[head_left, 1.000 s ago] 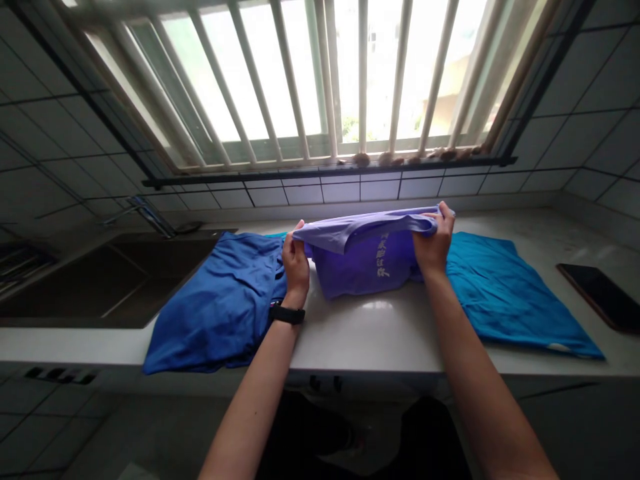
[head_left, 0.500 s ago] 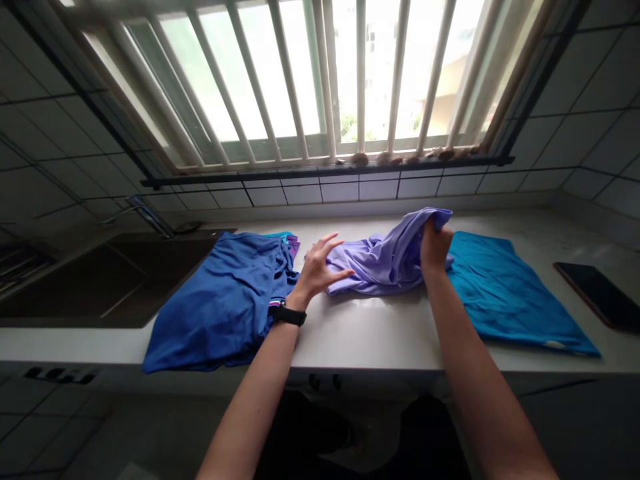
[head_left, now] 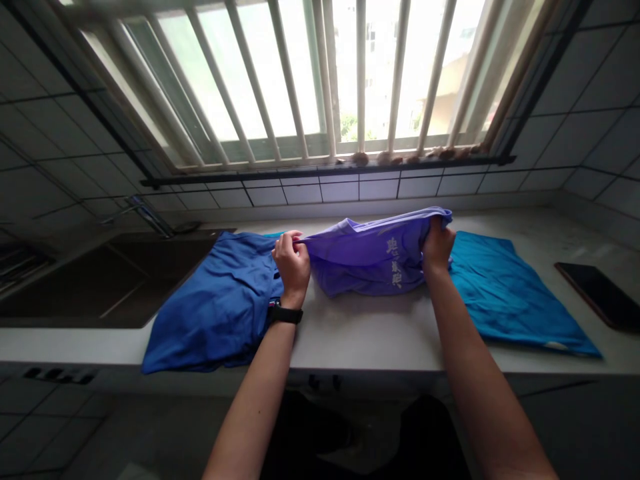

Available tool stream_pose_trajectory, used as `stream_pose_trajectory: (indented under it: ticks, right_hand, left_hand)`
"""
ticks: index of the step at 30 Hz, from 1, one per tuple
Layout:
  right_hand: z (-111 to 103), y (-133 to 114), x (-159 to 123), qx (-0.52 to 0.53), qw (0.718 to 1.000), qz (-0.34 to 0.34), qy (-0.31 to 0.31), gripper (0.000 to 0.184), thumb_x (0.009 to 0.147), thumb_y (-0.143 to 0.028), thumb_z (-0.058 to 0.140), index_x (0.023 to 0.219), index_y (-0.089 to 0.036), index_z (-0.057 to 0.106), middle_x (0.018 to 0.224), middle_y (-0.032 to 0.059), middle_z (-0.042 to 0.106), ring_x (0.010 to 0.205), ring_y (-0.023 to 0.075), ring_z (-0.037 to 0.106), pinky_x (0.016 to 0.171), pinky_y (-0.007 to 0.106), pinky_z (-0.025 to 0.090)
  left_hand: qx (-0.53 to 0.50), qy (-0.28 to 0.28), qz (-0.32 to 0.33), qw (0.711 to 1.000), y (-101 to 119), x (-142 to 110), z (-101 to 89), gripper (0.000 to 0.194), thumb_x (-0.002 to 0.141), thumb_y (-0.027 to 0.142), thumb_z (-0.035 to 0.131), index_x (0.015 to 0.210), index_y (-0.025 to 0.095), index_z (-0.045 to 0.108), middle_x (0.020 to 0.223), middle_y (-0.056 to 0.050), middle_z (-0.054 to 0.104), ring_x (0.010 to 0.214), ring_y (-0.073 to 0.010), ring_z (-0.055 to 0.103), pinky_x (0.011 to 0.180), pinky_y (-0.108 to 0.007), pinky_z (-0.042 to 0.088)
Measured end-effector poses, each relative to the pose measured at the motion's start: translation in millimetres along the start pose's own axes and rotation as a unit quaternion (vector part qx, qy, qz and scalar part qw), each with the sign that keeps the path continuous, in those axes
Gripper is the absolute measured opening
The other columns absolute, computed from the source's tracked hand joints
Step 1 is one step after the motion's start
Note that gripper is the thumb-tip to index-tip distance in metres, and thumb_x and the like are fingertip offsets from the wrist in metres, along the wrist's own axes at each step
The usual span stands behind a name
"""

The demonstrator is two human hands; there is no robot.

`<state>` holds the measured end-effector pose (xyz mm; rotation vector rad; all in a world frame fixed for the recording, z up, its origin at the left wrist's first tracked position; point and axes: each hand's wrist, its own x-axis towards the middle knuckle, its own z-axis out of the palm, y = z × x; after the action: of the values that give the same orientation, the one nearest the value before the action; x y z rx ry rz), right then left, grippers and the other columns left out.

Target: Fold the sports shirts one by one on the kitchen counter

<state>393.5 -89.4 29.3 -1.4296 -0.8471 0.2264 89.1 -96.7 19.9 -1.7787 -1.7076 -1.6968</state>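
Observation:
A light purple shirt (head_left: 355, 250) with white printed characters is stretched between my two hands above the counter, its lower folds hanging down to the surface. My left hand (head_left: 293, 263), with a black band on the wrist, is closed on the shirt's left end. At the right end, my right hand (head_left: 437, 243) grips the bunched edge. Left of the shirt lies a dark blue garment (head_left: 215, 307), partly behind my left wrist. A teal folded garment (head_left: 510, 293) rests flat to the right, close to my right forearm.
The white counter (head_left: 370, 340) runs along a tiled wall below a barred window (head_left: 310, 87). A dark sink (head_left: 90, 280) with a faucet (head_left: 150, 217) is at the left. A phone (head_left: 597, 293) lies at the far right.
My left hand was spread beside the crumpled shirt; it has moved slightly left and closed on it. The shirt is now pulled out sideways, showing its print. My right hand keeps its grip.

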Motion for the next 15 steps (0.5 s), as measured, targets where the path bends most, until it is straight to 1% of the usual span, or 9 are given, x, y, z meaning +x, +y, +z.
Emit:
stream_pose_trajectory:
  ticks: [1, 3, 5, 7, 9, 11, 13, 15]
  right_hand:
    - [1, -2, -2, -0.003, 1.0, 0.017, 0.009, 0.066, 0.089, -0.084, 0.036, 0.059, -0.025, 0.045, 0.048, -0.003, 0.034, 0.06, 0.0188, 0.049, 0.054, 0.031, 0.04]
    - [2, -4, -6, -0.001, 0.999, 0.031, -0.022, 0.066, 0.087, -0.084, 0.041, 0.056, -0.026, 0.045, 0.046, -0.0027, 0.035, 0.059, 0.0195, 0.05, 0.054, 0.031, 0.04]
    - [1, -4, -8, 0.003, 0.999, 0.033, -0.04, 0.063, 0.086, -0.081, 0.047, 0.057, -0.026, 0.047, 0.046, -0.0013, 0.041, 0.059, 0.021, 0.053, 0.055, 0.031, 0.041]
    - [0, -4, -7, -0.001, 1.0, 0.012, -0.027, 0.058, 0.086, -0.078, 0.051, 0.061, -0.025, 0.052, 0.052, 0.0007, 0.049, 0.064, 0.0231, 0.057, 0.06, 0.033, 0.046]
    - [-2, -4, -6, -0.011, 0.999, -0.03, 0.003, 0.054, 0.086, -0.073, 0.054, 0.07, -0.023, 0.059, 0.064, 0.0033, 0.06, 0.074, 0.0248, 0.061, 0.069, 0.035, 0.051]
    - [-4, -4, -4, -0.015, 0.998, -0.068, 0.012, 0.049, 0.087, -0.07, 0.055, 0.083, -0.021, 0.064, 0.082, 0.0066, 0.068, 0.088, 0.0263, 0.064, 0.081, 0.038, 0.053]
    - [-3, -4, -4, -0.011, 0.995, -0.093, -0.014, 0.047, 0.089, -0.066, 0.053, 0.099, -0.022, 0.067, 0.104, 0.0097, 0.071, 0.104, 0.0274, 0.065, 0.09, 0.04, 0.053]
    - [-2, -5, -6, -0.012, 0.992, -0.113, -0.048, 0.046, 0.091, -0.063, 0.051, 0.107, -0.023, 0.067, 0.117, 0.0123, 0.069, 0.115, 0.0279, 0.064, 0.097, 0.041, 0.052]
  left_hand:
    - [-0.01, 0.005, -0.013, 1.0, -2, 1, 0.7, 0.029, 0.083, 0.003, 0.046, 0.095, 0.023, 0.062, 0.095, -0.005, 0.069, 0.094, -0.022, 0.064, 0.091, -0.034, 0.047]
    - [-0.024, -0.003, -0.026, 0.999, -5, 1, 3.4, 0.028, 0.082, 0.003, 0.043, 0.089, 0.024, 0.06, 0.093, -0.005, 0.067, 0.091, -0.021, 0.063, 0.089, -0.032, 0.048]
    - [-0.029, -0.023, -0.028, 0.999, -8, 1, 5.9, 0.025, 0.082, 0.005, 0.042, 0.08, 0.024, 0.058, 0.088, -0.005, 0.064, 0.088, -0.0217, 0.062, 0.089, -0.033, 0.048]
    - [-0.038, -0.044, -0.026, 0.998, -11, 2, 6.7, 0.025, 0.08, 0.005, 0.042, 0.072, 0.025, 0.054, 0.085, -0.006, 0.062, 0.086, -0.0227, 0.061, 0.088, -0.034, 0.05]
    - [-0.055, -0.059, -0.018, 0.997, -12, 1, 5.5, 0.024, 0.077, 0.005, 0.043, 0.069, 0.025, 0.052, 0.085, -0.006, 0.061, 0.087, -0.0232, 0.061, 0.088, -0.035, 0.051]
    - [-0.071, -0.07, -0.003, 0.995, -11, 1, 3.3, 0.02, 0.075, 0.006, 0.045, 0.07, 0.025, 0.052, 0.088, -0.006, 0.062, 0.09, -0.0235, 0.062, 0.09, -0.037, 0.053]
    - [-0.074, -0.082, 0.018, 0.994, -7, -1, 1.4, 0.016, 0.074, 0.009, 0.05, 0.073, 0.025, 0.053, 0.096, -0.007, 0.065, 0.098, -0.0242, 0.064, 0.097, -0.038, 0.053]
    - [-0.065, -0.094, 0.035, 0.993, -3, -2, 0.1, 0.013, 0.073, 0.012, 0.057, 0.074, 0.024, 0.053, 0.11, -0.008, 0.067, 0.11, -0.0256, 0.064, 0.104, -0.04, 0.051]
